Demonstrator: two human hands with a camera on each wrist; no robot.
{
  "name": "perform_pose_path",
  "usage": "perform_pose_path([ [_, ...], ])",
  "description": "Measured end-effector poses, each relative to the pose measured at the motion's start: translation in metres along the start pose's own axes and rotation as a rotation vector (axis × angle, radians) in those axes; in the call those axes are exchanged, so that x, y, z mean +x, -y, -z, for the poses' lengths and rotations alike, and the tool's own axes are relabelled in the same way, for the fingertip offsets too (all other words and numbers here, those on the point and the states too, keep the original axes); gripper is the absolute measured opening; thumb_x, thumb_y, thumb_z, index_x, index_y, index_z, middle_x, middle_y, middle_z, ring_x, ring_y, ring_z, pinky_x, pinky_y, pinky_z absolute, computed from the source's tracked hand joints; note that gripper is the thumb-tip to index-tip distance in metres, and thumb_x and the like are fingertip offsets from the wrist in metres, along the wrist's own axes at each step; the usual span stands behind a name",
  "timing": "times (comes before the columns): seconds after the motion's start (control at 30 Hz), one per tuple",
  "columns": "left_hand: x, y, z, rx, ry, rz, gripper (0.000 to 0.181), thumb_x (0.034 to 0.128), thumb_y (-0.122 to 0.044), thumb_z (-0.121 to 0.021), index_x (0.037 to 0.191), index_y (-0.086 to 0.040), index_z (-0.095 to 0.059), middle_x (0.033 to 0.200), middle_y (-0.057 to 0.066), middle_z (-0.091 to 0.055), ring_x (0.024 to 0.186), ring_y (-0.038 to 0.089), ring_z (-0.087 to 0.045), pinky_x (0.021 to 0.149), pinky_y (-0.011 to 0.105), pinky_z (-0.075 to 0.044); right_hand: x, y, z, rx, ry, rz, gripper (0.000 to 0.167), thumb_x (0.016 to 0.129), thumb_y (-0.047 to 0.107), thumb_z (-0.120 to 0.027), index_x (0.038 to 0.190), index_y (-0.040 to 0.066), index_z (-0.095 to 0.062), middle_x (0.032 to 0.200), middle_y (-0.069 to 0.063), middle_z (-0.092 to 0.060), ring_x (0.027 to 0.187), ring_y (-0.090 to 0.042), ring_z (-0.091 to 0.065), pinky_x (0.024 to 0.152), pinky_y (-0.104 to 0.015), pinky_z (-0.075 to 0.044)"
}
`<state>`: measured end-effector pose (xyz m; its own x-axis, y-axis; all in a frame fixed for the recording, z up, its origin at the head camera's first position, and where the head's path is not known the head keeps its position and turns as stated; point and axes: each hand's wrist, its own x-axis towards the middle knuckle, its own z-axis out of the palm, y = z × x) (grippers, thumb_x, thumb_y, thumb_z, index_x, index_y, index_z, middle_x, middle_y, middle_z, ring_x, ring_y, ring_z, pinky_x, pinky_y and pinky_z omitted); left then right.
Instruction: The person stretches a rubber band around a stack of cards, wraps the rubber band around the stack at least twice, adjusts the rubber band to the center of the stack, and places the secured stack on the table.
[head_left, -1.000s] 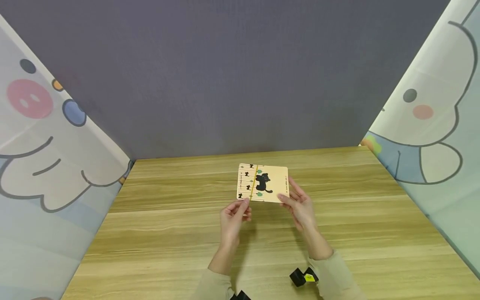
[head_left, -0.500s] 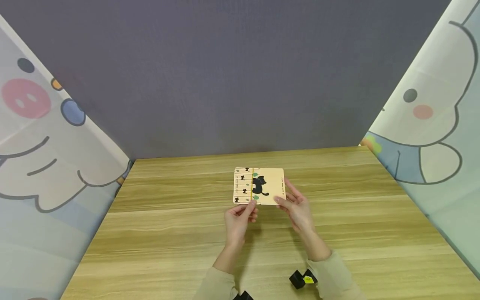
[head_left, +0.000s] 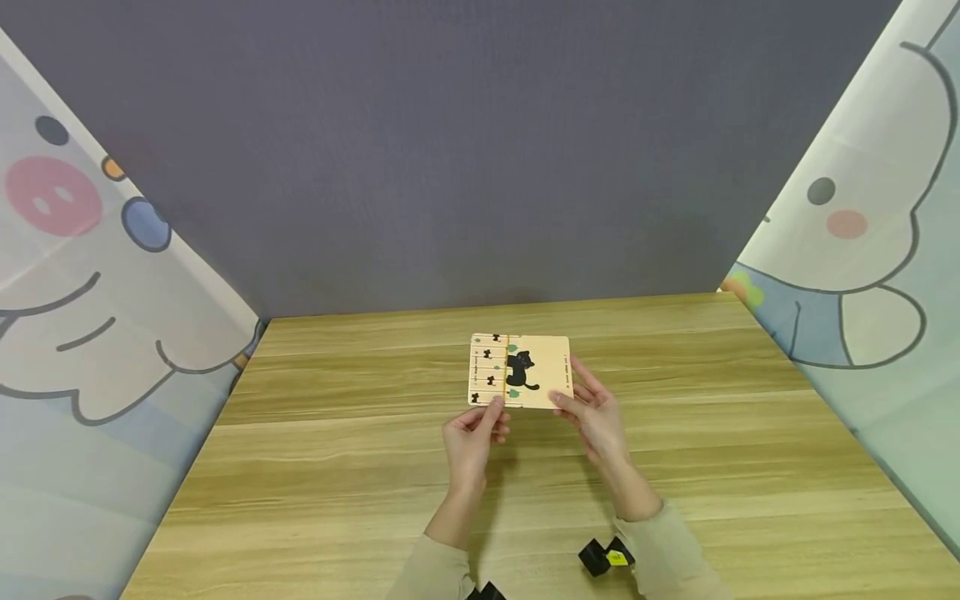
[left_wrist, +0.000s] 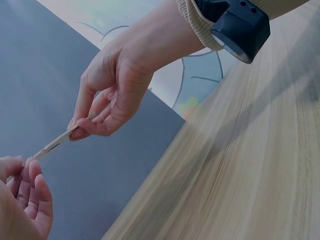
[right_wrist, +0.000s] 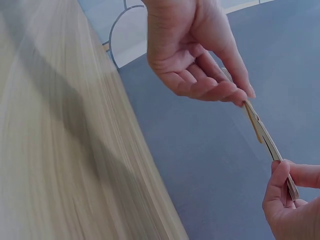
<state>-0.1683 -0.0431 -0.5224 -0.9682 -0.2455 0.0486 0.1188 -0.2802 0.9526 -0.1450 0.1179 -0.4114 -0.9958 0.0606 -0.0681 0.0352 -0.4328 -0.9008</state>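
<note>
A thin cream notepad or stack of cards (head_left: 551,367) with a black cat on it is held above the table, a yellow elastic band (head_left: 506,367) running across it. My right hand (head_left: 597,421) grips the near right corner, thumb on top and fingers beneath. At the near edge by the band, my left hand (head_left: 468,450) pinches with thumb and index finger; it seems to have the band there, though the contact is partly covered. In the right wrist view, the band (right_wrist: 254,125) stands slightly away from the pad's underside, below the left fingertips (right_wrist: 240,95).
The wood-grain table (head_left: 337,475) lies under both hands. A dark grey panel (head_left: 480,167) stands behind it, with cartoon-print sheets (head_left: 847,250) at the sides. Black cameras (head_left: 596,557) are worn at the sleeves.
The pad has shifted slightly left and toward me. The band, slanted at first, now runs nearly straight across. My left hand went right, then slid back a little left along the edge.
</note>
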Motion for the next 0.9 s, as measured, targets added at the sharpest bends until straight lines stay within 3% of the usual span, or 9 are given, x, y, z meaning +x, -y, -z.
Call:
perform_pose_path([
  [0.17,-0.006,-0.004,-0.004,-0.013,0.04,-0.07,0.028,0.0765,-0.025,-0.07,0.079,0.003,-0.068,0.068,0.012,-0.065,0.051,0.02,-0.06,0.043,0.027,-0.05,0.003,-0.012,0.006,-0.007,0.047,0.082,0.069,0.074,-0.01,-0.063,0.135,0.007,-0.035,0.09,-0.008,-0.064,0.07,-0.014,-0.062,0.058,-0.02,-0.051],
  [0.33,-0.031,-0.052,-0.023,0.012,0.065,-0.034,0.038,0.0777,-0.022,-0.069,0.082,0.015,-0.062,0.065,0.014,-0.064,0.05,0.015,-0.06,0.044,0.024,-0.049,0.014,-0.033,0.018,0.001,0.122,0.143,0.07,0.072,0.0,-0.07,0.134,0.013,-0.04,0.096,-0.015,-0.063,0.074,-0.019,-0.062,0.06,-0.024,-0.052],
  [0.4,-0.037,-0.064,-0.028,0.017,0.066,-0.023,0.04,0.0785,-0.021,-0.068,0.082,0.018,-0.061,0.065,0.015,-0.064,0.05,0.016,-0.06,0.043,0.024,-0.049,0.023,-0.043,0.026,0.005,0.135,0.139,0.069,0.073,-0.001,-0.069,0.133,0.014,-0.04,0.099,-0.016,-0.062,0.076,-0.021,-0.063,0.06,-0.025,-0.053],
  [0.57,-0.022,-0.025,-0.016,0.014,0.07,-0.058,0.028,0.081,-0.024,-0.065,0.08,0.004,-0.067,0.066,0.006,-0.065,0.051,0.012,-0.06,0.042,0.023,-0.049,0.037,-0.059,0.044,0.032,0.142,0.119,0.07,0.075,-0.007,-0.065,0.135,0.016,-0.037,0.103,-0.019,-0.06,0.077,-0.022,-0.062,0.062,-0.027,-0.053],
  [0.73,-0.025,-0.041,-0.014,-0.026,0.09,-0.097,0.026,0.0818,-0.019,-0.065,0.078,0.007,-0.066,0.066,0.009,-0.065,0.05,0.013,-0.059,0.041,0.023,-0.048,0.037,-0.06,0.045,-0.004,0.117,0.11,0.071,0.074,-0.005,-0.067,0.135,0.018,-0.039,0.102,-0.019,-0.06,0.077,-0.021,-0.062,0.062,-0.026,-0.053],
  [0.8,-0.025,-0.038,-0.013,-0.016,0.092,-0.101,0.024,0.081,-0.019,-0.066,0.077,0.004,-0.067,0.066,0.011,-0.065,0.05,0.015,-0.059,0.041,0.023,-0.048,0.04,-0.066,0.049,-0.01,0.121,0.121,0.07,0.073,-0.002,-0.069,0.133,0.019,-0.041,0.101,-0.017,-0.061,0.077,-0.021,-0.063,0.061,-0.026,-0.053],
  [0.83,-0.021,-0.027,-0.013,-0.001,0.075,-0.078,0.025,0.0798,-0.022,-0.067,0.078,0.003,-0.067,0.067,0.011,-0.065,0.05,0.016,-0.06,0.042,0.025,-0.049,0.034,-0.057,0.042,0.018,0.14,0.132,0.069,0.073,-0.005,-0.068,0.133,0.017,-0.042,0.1,-0.018,-0.061,0.076,-0.022,-0.063,0.06,-0.025,-0.053],
  [0.87,-0.019,-0.019,-0.012,0.01,0.064,-0.06,0.026,0.0778,-0.025,-0.069,0.078,0.001,-0.068,0.067,0.011,-0.065,0.051,0.018,-0.061,0.042,0.026,-0.05,0.038,-0.063,0.045,-0.005,0.132,0.136,0.069,0.073,-0.002,-0.069,0.133,0.018,-0.041,0.101,-0.017,-0.061,0.077,-0.022,-0.063,0.061,-0.026,-0.053],
  [0.9,-0.017,-0.012,-0.012,0.015,0.059,-0.045,0.026,0.0762,-0.027,-0.07,0.078,-0.001,-0.068,0.067,0.011,-0.065,0.051,0.019,-0.061,0.043,0.027,-0.05,0.032,-0.055,0.038,-0.028,0.111,0.125,0.069,0.073,-0.004,-0.068,0.133,0.016,-0.041,0.1,-0.018,-0.061,0.077,-0.022,-0.063,0.061,-0.026,-0.053],
])
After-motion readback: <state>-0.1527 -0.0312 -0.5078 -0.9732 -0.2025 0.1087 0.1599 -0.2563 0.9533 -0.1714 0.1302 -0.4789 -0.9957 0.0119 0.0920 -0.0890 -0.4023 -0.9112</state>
